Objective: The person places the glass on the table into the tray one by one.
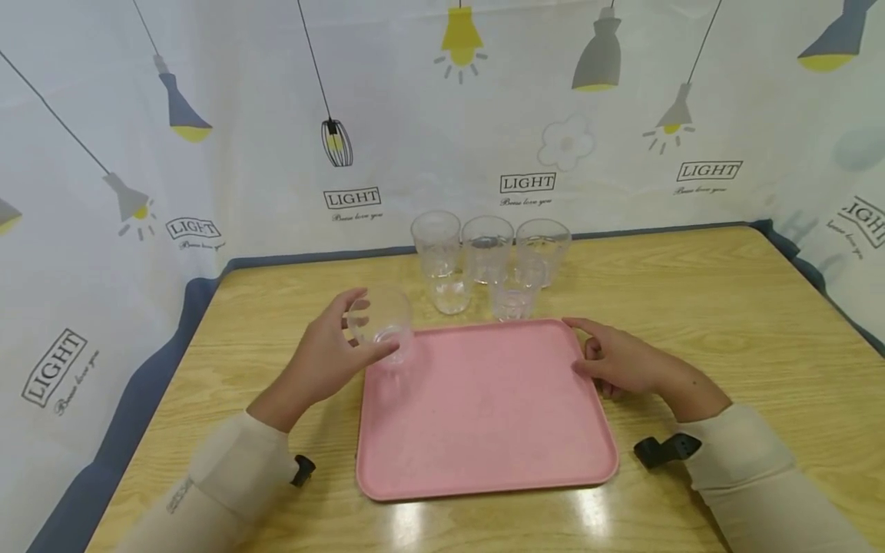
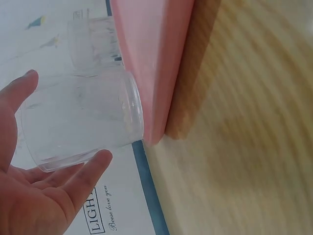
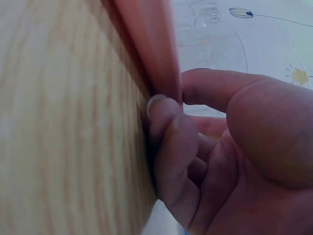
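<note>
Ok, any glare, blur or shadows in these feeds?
Head view: two glare patches on the table, nearside of the pink tray; left wrist: table grain soft, tray shadow falling across it; right wrist: dark shadow beside the right hand.

On the white cloth (image 1: 429, 115) behind the bench (image 1: 691, 307), the word "LIGHT" (image 1: 528, 183) is printed several times in capital letters inside a thin black frame, and under it stands, in slanted handwriting-like letters, "Beese love you" (image 1: 526, 202). The same two lines can be read on the left side of the cloth, while on the right side the framed word is cut by the picture edge. The left sleeve (image 1: 228, 461) carries a small dark marking (image 1: 181, 495), which is too blurred for reading.
</note>
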Action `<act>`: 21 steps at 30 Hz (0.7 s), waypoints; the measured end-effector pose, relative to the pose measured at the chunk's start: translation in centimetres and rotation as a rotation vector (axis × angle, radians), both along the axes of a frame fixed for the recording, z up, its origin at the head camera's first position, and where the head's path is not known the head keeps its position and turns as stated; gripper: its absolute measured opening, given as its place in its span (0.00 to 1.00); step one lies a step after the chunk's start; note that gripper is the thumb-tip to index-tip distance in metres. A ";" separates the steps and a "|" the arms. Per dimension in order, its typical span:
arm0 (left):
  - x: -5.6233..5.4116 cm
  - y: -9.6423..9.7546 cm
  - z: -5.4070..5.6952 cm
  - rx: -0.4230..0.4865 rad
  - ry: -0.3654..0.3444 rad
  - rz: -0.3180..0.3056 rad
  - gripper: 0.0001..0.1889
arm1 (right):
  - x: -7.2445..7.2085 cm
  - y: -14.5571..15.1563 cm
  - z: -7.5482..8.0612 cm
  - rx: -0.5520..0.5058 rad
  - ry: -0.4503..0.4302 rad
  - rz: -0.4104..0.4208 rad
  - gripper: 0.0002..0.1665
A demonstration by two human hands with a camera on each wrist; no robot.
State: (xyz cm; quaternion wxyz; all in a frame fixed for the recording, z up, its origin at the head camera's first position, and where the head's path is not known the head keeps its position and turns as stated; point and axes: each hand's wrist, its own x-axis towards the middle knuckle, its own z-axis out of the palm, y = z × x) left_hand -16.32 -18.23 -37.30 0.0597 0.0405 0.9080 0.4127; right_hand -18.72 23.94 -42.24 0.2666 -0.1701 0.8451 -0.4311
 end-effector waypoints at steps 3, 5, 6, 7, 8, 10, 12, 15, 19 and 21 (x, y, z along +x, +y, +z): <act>0.4 0.2 -0.3 0.015 -0.005 -0.013 0.52 | 0.0 0.0 -0.1 -0.002 0.000 0.002 0.46; 0.6 0.3 -0.4 0.021 -0.004 -0.020 0.52 | -0.1 0.1 -0.2 0.003 -0.001 0.000 0.46; 0.7 0.3 -0.5 0.022 -0.004 -0.022 0.52 | -0.1 0.1 -0.2 0.007 -0.002 -0.002 0.46; 0.7 0.3 -0.5 0.021 -0.002 -0.025 0.52 | -0.1 0.1 -0.2 0.011 -0.003 -0.004 0.45; 0.8 0.4 -0.6 0.022 0.000 -0.027 0.52 | -0.2 0.1 -0.2 0.015 -0.006 -0.006 0.45; 0.9 0.4 -0.7 0.023 0.004 -0.032 0.52 | -0.2 0.1 -0.3 0.011 -0.007 -0.003 0.45; 1.0 0.5 -0.8 0.027 0.005 -0.033 0.53 | -0.2 0.1 -0.2 0.009 -0.010 -0.005 0.45; 1.0 0.5 -0.9 0.027 0.004 -0.038 0.53 | -0.2 0.0 -0.2 0.018 -0.008 -0.008 0.45; 1.0 0.5 -1.2 0.017 -0.001 -0.047 0.53 | -0.2 0.0 -0.1 0.043 -0.004 -0.014 0.45; 1.0 0.5 -1.2 0.008 -0.006 -0.057 0.53 | -0.1 0.1 0.0 0.040 -0.003 -0.012 0.45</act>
